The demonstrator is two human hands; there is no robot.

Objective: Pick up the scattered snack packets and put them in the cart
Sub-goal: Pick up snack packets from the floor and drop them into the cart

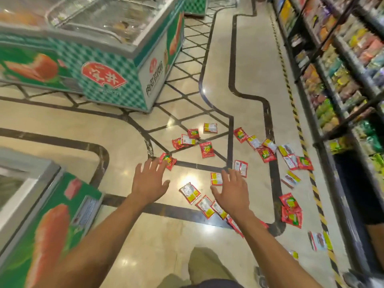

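A glossy cream stone floor [52,117] is inlaid with dark curving bands and, further back, a dark diamond lattice [187,65]. On it at upper left stands a chest freezer with green-and-white chequered sides [116,94], a curved glass sliding lid [99,15] and a red fan-shaped logo [103,76] on its near face. A second green chest freezer [47,229], printed with a large orange picture, fills the lower left corner. Tall dark metal shelving [340,50] runs along the right side, packed with blurred, colourful bagged goods. A yellow-and-black striped tape [299,129] lies on the floor along its foot.
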